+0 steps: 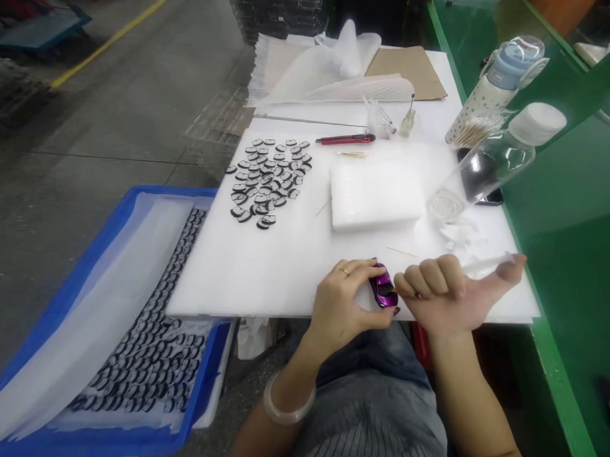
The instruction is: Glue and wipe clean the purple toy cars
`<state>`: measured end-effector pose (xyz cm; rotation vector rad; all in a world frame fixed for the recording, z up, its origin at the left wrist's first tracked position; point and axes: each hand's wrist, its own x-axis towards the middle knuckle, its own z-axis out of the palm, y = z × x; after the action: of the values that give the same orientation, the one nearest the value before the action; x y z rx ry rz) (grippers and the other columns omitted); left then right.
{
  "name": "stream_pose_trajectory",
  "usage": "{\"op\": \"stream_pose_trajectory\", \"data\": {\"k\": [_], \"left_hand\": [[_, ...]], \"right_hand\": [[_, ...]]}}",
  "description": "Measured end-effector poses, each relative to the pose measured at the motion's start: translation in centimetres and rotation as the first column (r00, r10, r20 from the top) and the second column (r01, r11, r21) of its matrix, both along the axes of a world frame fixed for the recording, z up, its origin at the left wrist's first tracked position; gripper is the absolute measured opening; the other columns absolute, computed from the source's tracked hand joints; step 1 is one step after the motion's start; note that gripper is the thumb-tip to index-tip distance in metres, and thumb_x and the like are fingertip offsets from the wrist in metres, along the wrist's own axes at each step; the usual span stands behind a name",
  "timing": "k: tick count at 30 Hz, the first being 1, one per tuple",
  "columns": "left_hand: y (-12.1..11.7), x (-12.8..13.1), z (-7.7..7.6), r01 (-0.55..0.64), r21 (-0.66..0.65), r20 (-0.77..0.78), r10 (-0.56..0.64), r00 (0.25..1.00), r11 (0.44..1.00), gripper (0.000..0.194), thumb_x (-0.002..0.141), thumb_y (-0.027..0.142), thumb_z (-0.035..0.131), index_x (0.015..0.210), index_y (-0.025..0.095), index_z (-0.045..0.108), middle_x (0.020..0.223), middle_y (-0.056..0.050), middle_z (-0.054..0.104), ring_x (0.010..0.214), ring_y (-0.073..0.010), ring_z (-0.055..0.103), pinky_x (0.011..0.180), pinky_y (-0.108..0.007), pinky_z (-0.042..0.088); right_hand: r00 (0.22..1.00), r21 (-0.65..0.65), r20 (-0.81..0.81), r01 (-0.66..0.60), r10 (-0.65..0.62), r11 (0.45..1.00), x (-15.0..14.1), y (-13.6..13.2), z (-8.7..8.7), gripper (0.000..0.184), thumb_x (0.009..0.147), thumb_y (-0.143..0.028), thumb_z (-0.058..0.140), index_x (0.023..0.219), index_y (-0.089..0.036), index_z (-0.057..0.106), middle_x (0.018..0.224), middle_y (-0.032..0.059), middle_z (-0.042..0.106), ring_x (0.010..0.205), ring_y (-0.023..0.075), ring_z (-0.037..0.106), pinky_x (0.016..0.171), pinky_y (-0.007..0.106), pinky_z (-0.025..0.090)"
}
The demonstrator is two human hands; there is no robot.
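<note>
My left hand closes around a small glossy purple toy car, its thumb and fingers at the two ends of the car. The car is held just over the white foam-covered table, near the front edge. Right beside the car is my right hand, palm turned up, fingers curled in and thumb stretched out to the right. Its outer finger is at the car's side; whatever the curled fingers may hold is hidden. Whitish tissue shows behind the right thumb. A thin toothpick-like stick lies behind the hands.
Many small black-rimmed clear pieces lie at the table's left; more fill a blue tray below. A white foam block, red cutter, cotton swabs, clear bottle and tumbler stand further back.
</note>
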<state>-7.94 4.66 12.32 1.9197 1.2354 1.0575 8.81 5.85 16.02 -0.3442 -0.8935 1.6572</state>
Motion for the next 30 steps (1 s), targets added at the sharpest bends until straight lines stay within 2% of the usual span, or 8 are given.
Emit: {"op": "stream_pose_trajectory", "data": {"k": [6, 13, 21, 30], "left_hand": [[0.0, 0.2, 0.1, -0.013, 0.027, 0.014, 0.012, 1.0, 1.0, 0.042, 0.061, 0.024, 0.079, 0.102, 0.019, 0.071, 0.112, -0.006, 0.074, 0.104, -0.0249, 0.067, 0.092, -0.043, 0.057], [0.1, 0.1, 0.2, -0.009, 0.009, 0.008, 0.009, 1.0, 1.0, 0.04, 0.06, 0.024, 0.079, 0.1, 0.022, 0.071, 0.112, -0.005, 0.074, 0.103, -0.0252, 0.067, 0.091, -0.044, 0.057], [0.0, 0.1, 0.0, -0.024, 0.009, 0.01, 0.023, 1.0, 1.0, 0.041, 0.06, 0.024, 0.079, 0.099, 0.022, 0.07, 0.113, -0.005, 0.073, 0.103, -0.025, 0.067, 0.091, -0.044, 0.057], [-0.1, 0.1, 0.1, -0.019, 0.006, -0.006, 0.019, 1.0, 1.0, 0.041, 0.06, 0.022, 0.08, 0.1, 0.022, 0.07, 0.113, -0.005, 0.073, 0.103, -0.0251, 0.067, 0.092, -0.045, 0.057]], "right_hand": [[0.999, 0.001, -0.035, -0.024, 0.024, 1.0, -1.0, 0.3, -1.0, 0.078, 0.075, -0.091, 0.035, 0.048, -0.02, 0.023, 0.041, -0.0043, 0.011, 0.042, 0.0104, 0.015, 0.045, 0.029, 0.02], [0.999, 0.046, -0.008, -0.043, 0.043, 0.998, -1.1, 0.4, -0.7, 0.076, 0.078, -0.089, 0.03, 0.05, -0.019, 0.023, 0.042, -0.0044, 0.01, 0.043, 0.0102, 0.015, 0.046, 0.028, 0.02], [0.996, 0.039, 0.086, 0.027, -0.03, 0.999, -1.4, 0.2, -0.2, 0.074, 0.078, -0.088, 0.028, 0.049, -0.02, 0.023, 0.043, -0.0037, 0.008, 0.043, 0.0113, 0.016, 0.047, 0.029, 0.022], [0.985, 0.143, 0.101, 0.125, -0.14, 0.982, -2.1, -0.5, -0.7, 0.069, 0.078, -0.083, 0.029, 0.051, -0.02, 0.027, 0.041, -0.0034, 0.015, 0.042, 0.0113, 0.02, 0.048, 0.029, 0.022]]}}
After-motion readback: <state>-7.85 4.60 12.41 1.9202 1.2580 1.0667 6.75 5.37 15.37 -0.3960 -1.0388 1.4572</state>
